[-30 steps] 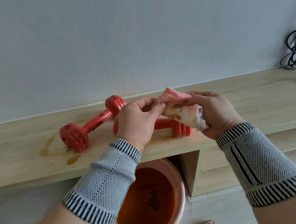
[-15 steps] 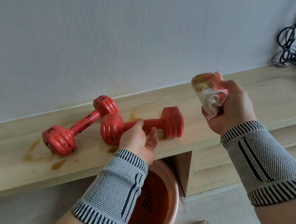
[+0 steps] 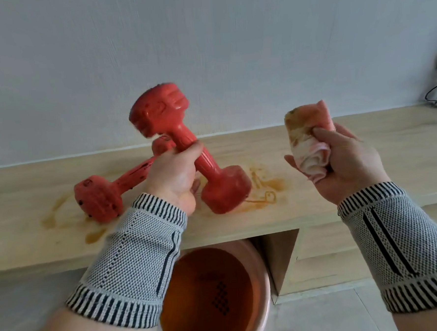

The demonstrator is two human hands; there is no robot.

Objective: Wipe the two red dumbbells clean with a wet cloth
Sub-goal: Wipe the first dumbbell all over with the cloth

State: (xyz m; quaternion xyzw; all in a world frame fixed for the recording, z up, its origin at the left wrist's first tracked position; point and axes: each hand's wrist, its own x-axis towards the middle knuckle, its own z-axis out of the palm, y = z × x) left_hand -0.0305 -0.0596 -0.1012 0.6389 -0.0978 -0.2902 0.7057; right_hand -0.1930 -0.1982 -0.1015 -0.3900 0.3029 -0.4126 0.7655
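Setting: pale wooden counter (image 3: 364, 141) against a grey-white wall; brown liquid smears on the wood.
Left grip: left hand (image 3: 173, 177) wrapped around the handle of a red plastic dumbbell (image 3: 185, 147), lifted and tilted.
Long axis: upper head at 11 o'clock, lower head at 5 o'clock, low over the counter.
Right grip: right hand (image 3: 345, 162) clutching a folded pink-and-white cloth (image 3: 308, 142), brown-stained at its tip.
Key relation: cloth at 3 o'clock from the held dumbbell, apart; right hand nearer the lower head.
Second dumbbell: speckled red dumbbell (image 3: 104, 195) lying at 9 o'clock, partly behind the left hand.
Below: pink basin (image 3: 264, 288) of brown water.
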